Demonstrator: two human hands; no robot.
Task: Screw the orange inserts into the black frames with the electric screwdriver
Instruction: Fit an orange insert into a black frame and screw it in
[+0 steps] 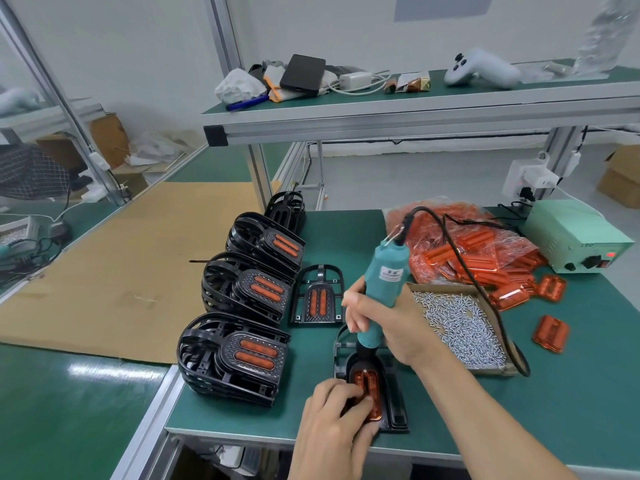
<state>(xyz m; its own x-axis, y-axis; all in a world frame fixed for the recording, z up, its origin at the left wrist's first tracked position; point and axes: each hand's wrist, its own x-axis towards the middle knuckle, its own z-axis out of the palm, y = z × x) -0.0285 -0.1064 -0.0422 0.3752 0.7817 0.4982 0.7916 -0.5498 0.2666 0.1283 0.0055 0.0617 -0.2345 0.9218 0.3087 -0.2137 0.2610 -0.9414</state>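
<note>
Both forearms are bare right up to the lower frame edge, with no sleeve, cuff, glove, watch, bracelet or ring visible. The left hand [332, 424] enters from 6 o'clock and the right hand [388, 327] from 5 o'clock. The fingers [353, 318] show short, plain, unpainted nails.

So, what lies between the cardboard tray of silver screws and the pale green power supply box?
In the head view, loose orange inserts and the black cord lie between tray and box.
</note>
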